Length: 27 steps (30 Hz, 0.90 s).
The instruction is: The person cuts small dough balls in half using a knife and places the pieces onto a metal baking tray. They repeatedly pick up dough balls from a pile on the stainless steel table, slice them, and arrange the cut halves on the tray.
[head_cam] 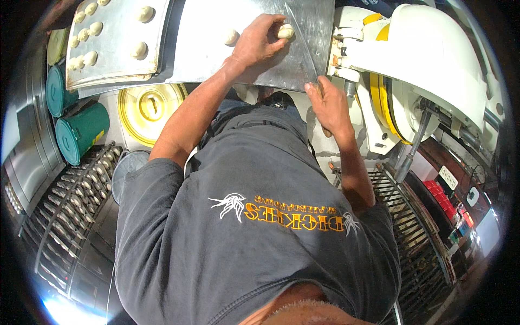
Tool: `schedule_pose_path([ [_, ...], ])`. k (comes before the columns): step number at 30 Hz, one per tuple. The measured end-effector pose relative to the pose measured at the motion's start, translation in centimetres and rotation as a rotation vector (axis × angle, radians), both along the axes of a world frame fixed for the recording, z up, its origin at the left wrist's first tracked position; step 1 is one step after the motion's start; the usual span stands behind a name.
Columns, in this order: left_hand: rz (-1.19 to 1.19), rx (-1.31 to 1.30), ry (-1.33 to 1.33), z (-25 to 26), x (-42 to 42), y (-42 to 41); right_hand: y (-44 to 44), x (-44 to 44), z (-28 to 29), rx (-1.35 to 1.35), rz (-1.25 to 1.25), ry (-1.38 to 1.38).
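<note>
My left hand (258, 40) curls its thumb and fingers around a pale dough ball (285, 31) on the steel worktable (199, 48). In my right hand (331, 103), at the table's front edge, is the wooden handle of a long knife (304, 46). Its thin blade points away from me across the metal, just right of the dough ball. A second dough ball (230, 36) lies left of my left hand. Farther left, a baking tray (115, 50) carries several dough pieces, some round and apart, others clustered in rows.
A white machine with yellow parts (430, 53) stands close on the right. Below the table's left side are a yellow round lid (152, 107) and green lidded bins (81, 130). Racks flank me: one loaded with trays (77, 199) at left, another of dark bars (410, 219) at right.
</note>
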<state>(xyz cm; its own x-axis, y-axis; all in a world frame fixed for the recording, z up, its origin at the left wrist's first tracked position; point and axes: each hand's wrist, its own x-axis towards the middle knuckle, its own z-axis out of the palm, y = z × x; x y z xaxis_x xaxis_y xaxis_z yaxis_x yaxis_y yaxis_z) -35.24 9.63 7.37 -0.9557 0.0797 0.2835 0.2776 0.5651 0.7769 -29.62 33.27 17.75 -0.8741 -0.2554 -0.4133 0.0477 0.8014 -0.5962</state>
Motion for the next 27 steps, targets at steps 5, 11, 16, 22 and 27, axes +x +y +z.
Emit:
schedule_pose_path([
  [5,0.060,0.013,0.005,0.1,0.1,0.2,-0.1,1.2,-1.3,0.012,-0.001,-0.018],
  [11,0.018,-0.002,-0.067,0.0,0.0,-0.5,0.0,0.8,-2.3,0.009,0.057,0.060],
  [16,0.048,-0.029,-0.006,0.5,-0.2,-0.2,-3.2,-4.0,-3.7,-0.021,0.091,0.122],
  [22,0.076,0.043,0.025,-0.1,0.0,0.5,-1.9,-4.7,-2.8,0.009,0.029,0.047],
  [27,-0.001,0.010,-0.065,-0.4,0.5,0.1,-2.6,-6.6,-3.6,0.095,0.017,0.161],
])
